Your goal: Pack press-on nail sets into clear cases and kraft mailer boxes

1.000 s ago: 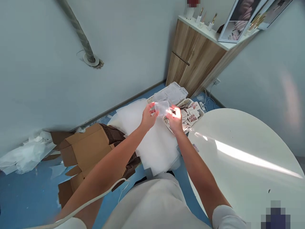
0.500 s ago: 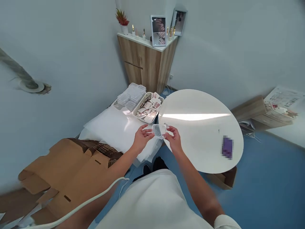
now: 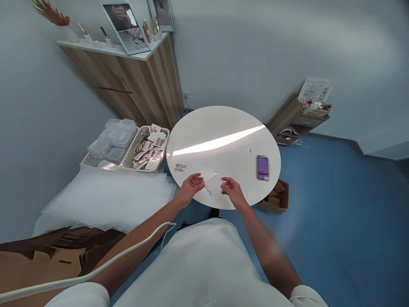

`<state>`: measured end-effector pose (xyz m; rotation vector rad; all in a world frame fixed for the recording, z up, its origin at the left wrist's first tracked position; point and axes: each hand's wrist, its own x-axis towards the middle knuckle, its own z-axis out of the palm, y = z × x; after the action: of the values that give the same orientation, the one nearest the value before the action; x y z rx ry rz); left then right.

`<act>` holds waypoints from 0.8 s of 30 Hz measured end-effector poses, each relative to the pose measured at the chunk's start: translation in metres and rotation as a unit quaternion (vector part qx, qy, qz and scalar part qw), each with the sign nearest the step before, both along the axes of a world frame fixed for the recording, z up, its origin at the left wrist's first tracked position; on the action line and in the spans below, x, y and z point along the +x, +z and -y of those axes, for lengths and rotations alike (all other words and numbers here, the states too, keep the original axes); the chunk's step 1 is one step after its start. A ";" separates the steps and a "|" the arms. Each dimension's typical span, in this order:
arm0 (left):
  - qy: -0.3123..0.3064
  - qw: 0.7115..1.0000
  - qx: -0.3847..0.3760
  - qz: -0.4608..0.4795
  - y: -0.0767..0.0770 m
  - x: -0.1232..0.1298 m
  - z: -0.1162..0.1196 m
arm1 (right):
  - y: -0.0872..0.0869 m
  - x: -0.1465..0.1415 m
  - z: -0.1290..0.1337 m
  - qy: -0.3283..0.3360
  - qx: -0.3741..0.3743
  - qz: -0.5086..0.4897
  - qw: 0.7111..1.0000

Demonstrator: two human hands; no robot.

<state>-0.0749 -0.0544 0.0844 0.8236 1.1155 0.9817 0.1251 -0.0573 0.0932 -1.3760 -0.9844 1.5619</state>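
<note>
A small clear plastic box (image 3: 213, 186) is between my two hands over the near edge of the round white table (image 3: 220, 123). My left hand (image 3: 191, 187) pinches its left side, thumb and fingertips at the rim. At the opposite side, my right hand (image 3: 233, 190) grips the edge with curled fingers. The box is see-through, so whether it rests on the tabletop I cannot tell. Left of my left hand lies a small purple-patterned sheet (image 3: 180, 167) on the table.
Left of the table stand a basket of printed cards (image 3: 145, 149) and a basket of clear plastic boxes (image 3: 111, 138). White translucent sheets (image 3: 105, 196) and brown cardboard (image 3: 35, 268) lie nearer. A blurred purple item (image 3: 262, 167) sits on the table, an open carton (image 3: 281, 198) below.
My view has turned right. Both hands have carried the clear box from the table's left edge to over its near side, and the box now looks rotated. The purple-patterned sheet shows uncovered.
</note>
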 end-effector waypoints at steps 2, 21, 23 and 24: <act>-0.047 0.999 -0.023 0.009 -0.005 0.024 0.001 | -0.006 0.015 0.004 -0.036 -0.023 -0.051 0.998; -0.112 0.993 -0.031 -0.037 -0.017 0.097 -0.042 | -0.033 0.076 -0.019 0.001 -0.013 0.056 0.998; -0.120 0.991 -0.024 -0.044 -0.018 0.097 -0.045 | -0.032 0.077 -0.018 0.007 0.008 0.087 0.996; -0.121 0.991 -0.023 -0.046 -0.018 0.096 -0.047 | -0.031 0.077 -0.017 0.016 0.024 0.095 0.995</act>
<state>0.0212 -0.0077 0.0664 0.9497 1.0834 0.7188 0.2017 -0.0406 0.0624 -1.5015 -1.1562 1.4409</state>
